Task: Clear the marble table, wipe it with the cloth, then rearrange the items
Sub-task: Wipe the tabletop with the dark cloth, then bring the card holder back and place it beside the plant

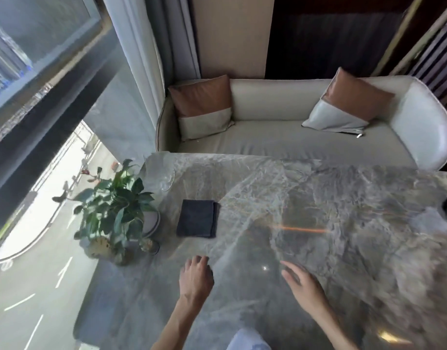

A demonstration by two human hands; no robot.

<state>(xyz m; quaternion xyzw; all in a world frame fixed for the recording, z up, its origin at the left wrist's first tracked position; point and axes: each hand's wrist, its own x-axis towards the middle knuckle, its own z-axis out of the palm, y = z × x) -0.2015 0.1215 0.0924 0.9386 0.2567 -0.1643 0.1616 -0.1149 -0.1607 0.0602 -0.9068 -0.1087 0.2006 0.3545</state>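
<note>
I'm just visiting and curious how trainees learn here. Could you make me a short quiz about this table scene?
1. True or false: the dark cloth lies folded on the marble table.
2. Which stands nearest the plant? A) cloth B) sofa C) right hand
3. What is the left hand holding?

Key: 1 true; 2 A; 3 nothing, both hands are empty above the table.

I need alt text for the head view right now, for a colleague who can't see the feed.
Two empty hands, left hand and right hand, hover over a grey marble table. Ahead of the left hand lies a folded dark cloth, with a potted plant at the table's left edge and a cream sofa beyond.
</note>
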